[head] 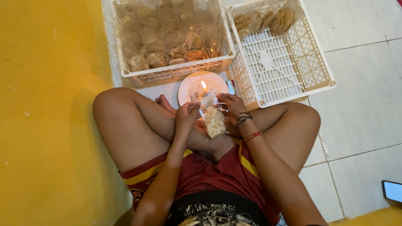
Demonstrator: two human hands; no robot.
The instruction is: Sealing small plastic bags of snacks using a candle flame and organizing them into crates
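Full crate (176, 75) of bagged crackers, top cut off; near-empty crate (289, 62) beside it. Plate (188, 86) with lit candle (204, 87), partly hidden. Left hand (186, 117) and right hand (232, 105) pinch the clear snack bag (215, 121) over the lap; bag top hard to make out.

Clear plastic bag (215, 121): small, transparent, filled in its lower part with pale, crumbly snack pieces. Held upright above the crossed legs, its open top pulled taut between the left hand (186, 117) and the right hand (233, 105), both pinching the upper edge. The top edge sits just beside the candle flame (203, 85), which burns on a white plate (186, 90) on the floor.
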